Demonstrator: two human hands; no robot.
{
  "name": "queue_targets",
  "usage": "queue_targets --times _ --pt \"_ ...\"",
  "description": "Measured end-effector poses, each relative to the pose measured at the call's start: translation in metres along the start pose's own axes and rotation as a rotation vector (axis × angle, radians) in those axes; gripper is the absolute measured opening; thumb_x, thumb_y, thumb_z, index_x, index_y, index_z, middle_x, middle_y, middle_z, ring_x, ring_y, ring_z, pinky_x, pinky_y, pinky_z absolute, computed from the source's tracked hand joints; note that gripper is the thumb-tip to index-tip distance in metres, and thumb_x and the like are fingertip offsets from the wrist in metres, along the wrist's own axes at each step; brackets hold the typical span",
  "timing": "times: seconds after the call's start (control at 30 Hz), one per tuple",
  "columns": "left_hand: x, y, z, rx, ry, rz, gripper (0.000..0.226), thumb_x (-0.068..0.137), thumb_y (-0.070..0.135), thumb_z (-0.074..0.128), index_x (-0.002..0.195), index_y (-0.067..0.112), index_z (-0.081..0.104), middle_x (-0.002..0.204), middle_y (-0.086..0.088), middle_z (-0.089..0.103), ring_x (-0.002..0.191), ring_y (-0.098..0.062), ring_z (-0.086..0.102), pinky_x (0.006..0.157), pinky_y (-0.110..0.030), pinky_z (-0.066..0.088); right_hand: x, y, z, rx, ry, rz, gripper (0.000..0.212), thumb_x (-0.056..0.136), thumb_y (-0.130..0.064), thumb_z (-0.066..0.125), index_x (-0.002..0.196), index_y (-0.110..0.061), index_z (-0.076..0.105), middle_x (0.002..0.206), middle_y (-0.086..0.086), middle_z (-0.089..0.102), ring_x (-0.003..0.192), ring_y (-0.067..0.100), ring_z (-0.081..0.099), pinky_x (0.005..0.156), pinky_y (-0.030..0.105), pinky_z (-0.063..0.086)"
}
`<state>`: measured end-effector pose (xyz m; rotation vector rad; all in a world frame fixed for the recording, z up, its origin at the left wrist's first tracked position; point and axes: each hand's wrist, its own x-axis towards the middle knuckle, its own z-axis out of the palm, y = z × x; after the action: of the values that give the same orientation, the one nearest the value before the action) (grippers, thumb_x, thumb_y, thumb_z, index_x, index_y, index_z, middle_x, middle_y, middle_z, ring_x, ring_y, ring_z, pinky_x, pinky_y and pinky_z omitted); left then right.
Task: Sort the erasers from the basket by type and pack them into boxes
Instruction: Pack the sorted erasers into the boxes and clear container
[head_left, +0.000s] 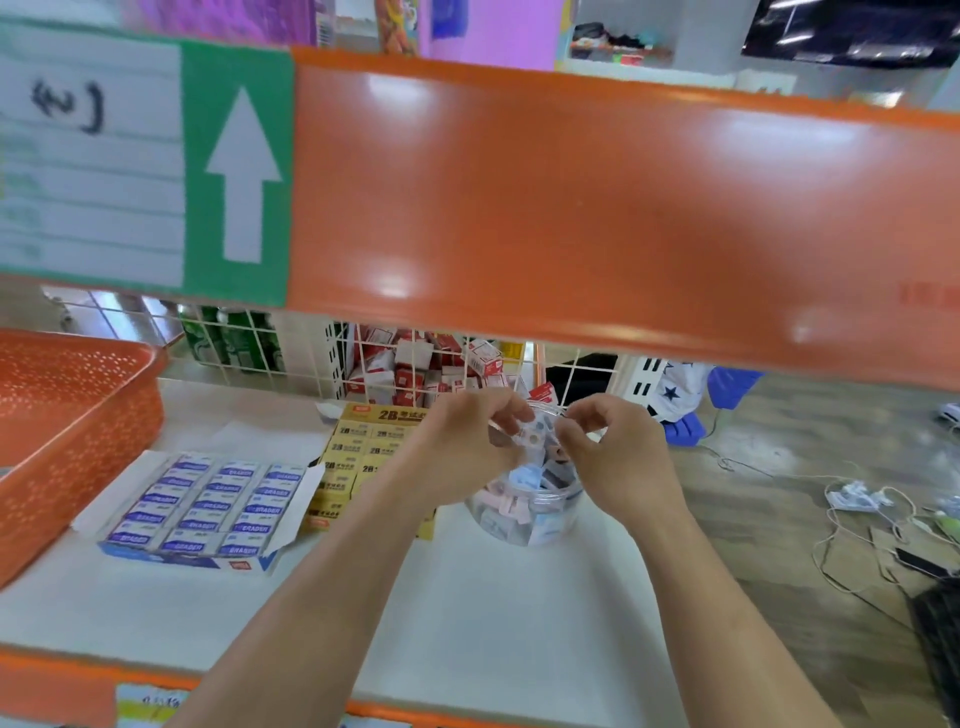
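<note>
Your left hand (467, 436) and right hand (615, 457) both pinch the clear jar (524, 519) at its rim from opposite sides, likely steadying it to load pastel erasers (519, 475); open or capped, can't tell.

Orange shelf beam (571, 208) overhead. White wire grid (306, 358) behind shelf. Wood-look floor (779, 447), right; white cables (857, 500) strewn.

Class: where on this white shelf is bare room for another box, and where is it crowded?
Free: the shelf front, between blue box, jar and orange edge. Crowded: behind it, where yellow box, jar, left hand and right hand meet.
</note>
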<state>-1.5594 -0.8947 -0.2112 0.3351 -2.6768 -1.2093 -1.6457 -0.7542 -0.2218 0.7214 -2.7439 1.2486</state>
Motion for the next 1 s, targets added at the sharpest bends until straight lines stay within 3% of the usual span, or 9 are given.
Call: queue_targets --times 0.13,0.3,0.37,0.47,0.6,0.7,0.77,0.87,1.0 --pt "0.005 -0.001 0.006 0.014 0.034 -0.001 0.025 0.081 0.009 0.070 0.102 0.022 0.061 0.094 0.007 0.065 0.076 -0.001 0.062 0.057 -0.006 0.046 -0.001 -0.010 -0.002 0.027 -0.152 -0.053 0.012 0.088 -0.025 0.064 0.097 -0.021 0.071 0.091 -0.012 0.066 0.088 0.008 0.060 0.078 0.027 0.046" --pt "0.006 -0.001 0.006 0.037 0.098 -0.008 0.027 0.082 0.004 0.065 0.102 0.021 0.063 0.096 0.009 0.063 0.083 -0.004 0.059 0.063 -0.006 0.044 0.001 -0.014 -0.004 -0.204 -0.306 -0.126 0.014 0.086 -0.019 0.063 0.095 -0.013 0.072 0.092 0.004 0.071 0.086 0.022 0.063 0.076 0.035 0.049" --pt "0.004 -0.001 0.004 0.113 0.120 -0.017 0.027 0.085 0.010 0.066 0.109 0.021 0.060 0.106 0.008 0.059 0.090 -0.003 0.054 0.066 -0.006 0.040 0.003 -0.014 -0.004 -0.199 -0.280 -0.106 0.011 0.085 -0.017 0.063 0.092 -0.011 0.069 0.090 0.003 0.069 0.084 0.021 0.063 0.070 0.032 0.050" --pt "0.002 -0.005 0.002 0.192 0.132 -0.064 0.028 0.090 0.016 0.063 0.117 0.023 0.057 0.134 0.001 0.050 0.112 -0.012 0.050 0.084 -0.013 0.033 0.003 -0.012 -0.002 -0.195 -0.184 -0.090 0.010 0.088 -0.021 0.059 0.090 -0.015 0.067 0.091 -0.002 0.066 0.081 0.017 0.061 0.065 0.030 0.048" --pt "0.000 -0.005 0.002 0.132 0.076 -0.165 0.028 0.093 0.014 0.056 0.119 0.024 0.055 0.128 0.000 0.054 0.081 -0.002 0.054 0.053 -0.010 0.034 0.009 -0.003 -0.003 -0.244 -0.087 -0.038 0.017 0.091 -0.018 0.055 0.103 -0.017 0.067 0.101 0.000 0.066 0.082 0.014 0.053 0.069 0.027 0.040" --pt "0.002 -0.005 0.004 0.075 0.051 -0.210 0.028 0.091 0.008 0.055 0.114 0.025 0.056 0.119 -0.001 0.058 0.068 -0.001 0.054 0.046 -0.010 0.036 0.009 -0.001 -0.006 -0.192 -0.095 -0.035 0.029 0.092 -0.019 0.054 0.119 -0.019 0.064 0.112 -0.001 0.065 0.094 0.013 0.054 0.075 0.026 0.038" --pt "0.002 -0.004 0.005 0.067 0.045 -0.221 0.026 0.090 0.007 0.055 0.108 0.026 0.055 0.115 0.001 0.058 0.066 -0.001 0.050 0.044 -0.009 0.034 0.007 0.000 -0.006 -0.177 -0.114 -0.047 0.028 0.092 -0.020 0.055 0.118 -0.020 0.066 0.113 -0.003 0.066 0.100 0.013 0.058 0.077 0.025 0.039" --pt "0.001 -0.004 0.005 0.074 0.048 -0.252 0.023 0.090 0.008 0.056 0.103 0.027 0.054 0.106 0.001 0.056 0.060 -0.002 0.047 0.042 -0.010 0.033 0.005 0.003 -0.004 -0.213 -0.129 -0.039 0.018 0.090 -0.023 0.059 0.102 -0.023 0.073 0.097 -0.007 0.070 0.085 0.012 0.062 0.070 0.028 0.046" --pt "0.000 -0.006 0.006 0.087 0.059 -0.270 0.017 0.095 0.015 0.053 0.107 0.026 0.056 0.093 0.006 0.054 0.050 -0.003 0.046 0.035 -0.010 0.032 0.004 0.007 -0.004 -0.273 -0.170 -0.022 0.019 0.088 -0.029 0.060 0.077 -0.018 0.071 0.062 -0.005 0.059 0.054 0.013 0.049 0.052 0.028 0.040"
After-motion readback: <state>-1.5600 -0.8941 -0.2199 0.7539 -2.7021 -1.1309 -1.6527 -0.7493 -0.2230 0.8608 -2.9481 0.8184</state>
